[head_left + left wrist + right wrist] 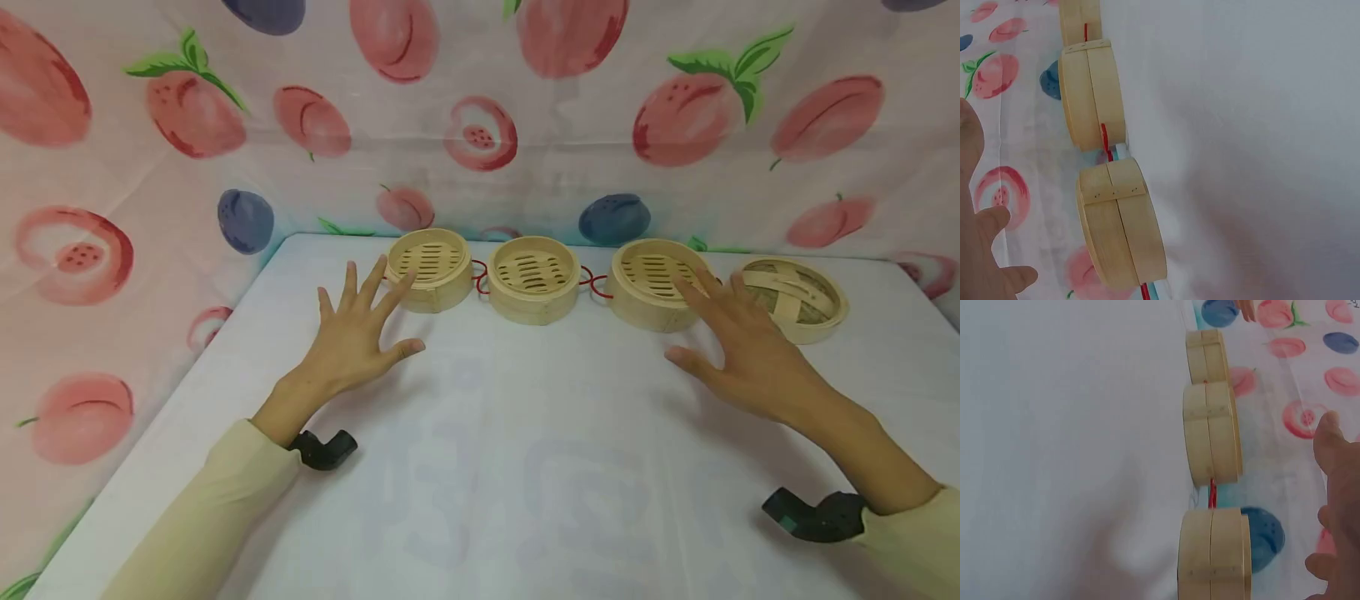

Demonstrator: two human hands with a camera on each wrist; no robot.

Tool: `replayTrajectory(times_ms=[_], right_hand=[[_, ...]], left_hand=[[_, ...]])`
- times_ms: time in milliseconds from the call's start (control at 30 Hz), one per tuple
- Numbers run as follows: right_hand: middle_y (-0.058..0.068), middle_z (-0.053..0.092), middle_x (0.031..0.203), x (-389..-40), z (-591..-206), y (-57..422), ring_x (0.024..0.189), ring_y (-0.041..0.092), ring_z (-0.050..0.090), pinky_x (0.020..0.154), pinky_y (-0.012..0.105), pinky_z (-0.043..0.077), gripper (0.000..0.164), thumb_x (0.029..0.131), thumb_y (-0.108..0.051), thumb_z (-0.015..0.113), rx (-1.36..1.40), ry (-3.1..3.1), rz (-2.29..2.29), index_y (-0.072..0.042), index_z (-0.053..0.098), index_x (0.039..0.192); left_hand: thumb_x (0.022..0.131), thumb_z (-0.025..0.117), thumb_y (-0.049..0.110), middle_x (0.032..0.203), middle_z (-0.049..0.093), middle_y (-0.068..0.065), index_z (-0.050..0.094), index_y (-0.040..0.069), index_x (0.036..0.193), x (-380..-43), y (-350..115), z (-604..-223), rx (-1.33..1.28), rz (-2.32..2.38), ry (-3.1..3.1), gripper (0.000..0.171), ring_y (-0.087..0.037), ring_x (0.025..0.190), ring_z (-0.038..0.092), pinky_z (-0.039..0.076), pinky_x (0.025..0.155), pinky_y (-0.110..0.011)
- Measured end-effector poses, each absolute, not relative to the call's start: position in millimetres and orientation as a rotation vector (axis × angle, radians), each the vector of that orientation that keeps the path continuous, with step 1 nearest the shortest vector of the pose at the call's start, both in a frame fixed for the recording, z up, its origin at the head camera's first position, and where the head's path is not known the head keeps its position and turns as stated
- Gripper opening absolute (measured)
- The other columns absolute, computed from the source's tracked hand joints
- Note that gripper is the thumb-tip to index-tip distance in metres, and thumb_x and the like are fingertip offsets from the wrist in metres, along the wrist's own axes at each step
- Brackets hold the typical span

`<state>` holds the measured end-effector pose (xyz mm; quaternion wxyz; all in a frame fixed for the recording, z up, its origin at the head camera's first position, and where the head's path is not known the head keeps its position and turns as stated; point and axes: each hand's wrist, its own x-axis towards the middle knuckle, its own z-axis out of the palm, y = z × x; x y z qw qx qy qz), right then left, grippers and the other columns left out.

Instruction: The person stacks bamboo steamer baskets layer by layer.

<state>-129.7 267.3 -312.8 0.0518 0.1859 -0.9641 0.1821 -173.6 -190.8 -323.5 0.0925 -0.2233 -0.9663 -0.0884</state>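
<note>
Left hand and right hand, fingers spread wide and gripping nothing, hover before three bamboo steamer baskets and a woven steamer lid, ranged along the far part of the surface, probably so each lies within reach.

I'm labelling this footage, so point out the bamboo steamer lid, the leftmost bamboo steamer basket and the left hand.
Bamboo steamer lid (790, 293): head view, on its crossed bands.
Leftmost bamboo steamer basket (431, 261): head view, on its slatted base.
Left hand (352, 340): head view, on the back of the hand.
</note>
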Motion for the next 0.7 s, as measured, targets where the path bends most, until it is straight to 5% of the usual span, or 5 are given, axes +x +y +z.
replayTrajectory(times_ms=[267, 700], right_hand=[[0.003, 0.010, 0.159, -135, -322, 230, 0.144, 0.034, 0.006, 0.098, 0.070, 0.025, 0.079, 0.089, -0.042, 0.065, 0.651, -2.868, 0.653, -0.027, 0.021, 0.153], [0.006, 0.015, 0.158, -159, -336, 181, 0.143, 0.031, 0.015, 0.105, 0.063, 0.023, 0.070, 0.094, -0.039, 0.060, 0.902, -2.608, 0.978, -0.018, 0.027, 0.152]], left_hand=[[0.087, 0.056, 0.061, 0.159, 0.006, -0.013, 0.021, 0.024, 0.153, -179, -200, -330, -0.584, -0.437, -2.842, 0.083, -0.047, 0.140, -0.001, 0.007, 0.096, -0.078], [0.090, 0.068, 0.033, 0.155, 0.014, -0.022, 0.024, 0.019, 0.153, -207, -204, -349, -0.443, -1.057, -2.764, 0.078, -0.040, 0.141, 0.015, 0.020, 0.104, -0.066]])
